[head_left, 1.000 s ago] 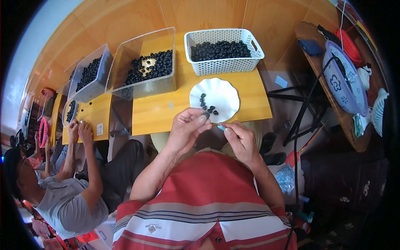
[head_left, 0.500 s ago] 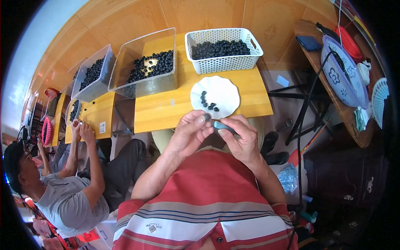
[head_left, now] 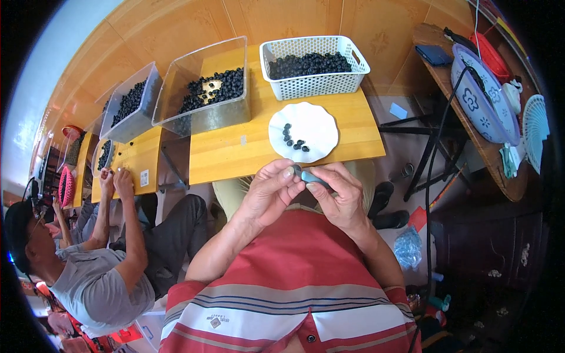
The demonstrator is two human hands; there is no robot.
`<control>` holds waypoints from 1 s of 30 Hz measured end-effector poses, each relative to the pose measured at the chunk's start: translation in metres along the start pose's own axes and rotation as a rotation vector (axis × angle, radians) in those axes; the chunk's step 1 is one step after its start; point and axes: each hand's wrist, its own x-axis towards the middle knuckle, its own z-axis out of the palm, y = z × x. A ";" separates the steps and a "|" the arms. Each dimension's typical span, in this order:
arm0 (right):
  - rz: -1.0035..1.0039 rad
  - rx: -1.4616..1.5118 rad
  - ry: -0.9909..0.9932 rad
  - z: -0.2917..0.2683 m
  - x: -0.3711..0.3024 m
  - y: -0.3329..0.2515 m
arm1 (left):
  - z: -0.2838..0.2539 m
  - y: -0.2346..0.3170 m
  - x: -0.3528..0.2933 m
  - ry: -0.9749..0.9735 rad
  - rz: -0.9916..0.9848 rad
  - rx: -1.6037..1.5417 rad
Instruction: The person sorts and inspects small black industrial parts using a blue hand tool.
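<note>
Just off the table's near edge, my left hand (head_left: 265, 194) pinches a small dark round piece (head_left: 297, 170) between thumb and fingertips. My right hand (head_left: 341, 197) is closed on a small light-blue thing (head_left: 309, 177), its tip up against the dark piece; its kind is mostly hidden by the fingers. Beyond my hands lies a white plate with a scalloped rim (head_left: 321, 126). Several black round pieces (head_left: 287, 137) sit in a curved row on its left and lower part.
Behind the plate stands a white perforated basket (head_left: 318, 89) of black pieces. Clear bins (head_left: 220, 120) of the same pieces stand to its left. A co-worker (head_left: 100, 282) sits at the left, working at another table. A side table at right holds a patterned basin (head_left: 471, 103).
My left hand has shifted slightly right, bringing the dark piece against the light-blue thing's tip. The pieces on the plate lie as before.
</note>
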 end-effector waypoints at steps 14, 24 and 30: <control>0.034 0.036 -0.034 0.005 -0.002 -0.005 | -0.003 -0.002 -0.006 -0.007 0.017 0.018; 0.113 0.051 0.014 -0.005 -0.003 0.002 | -0.005 -0.003 -0.008 -0.067 0.059 -0.030; 0.080 0.043 -0.098 -0.001 -0.009 -0.006 | -0.009 -0.007 -0.010 0.016 0.027 0.010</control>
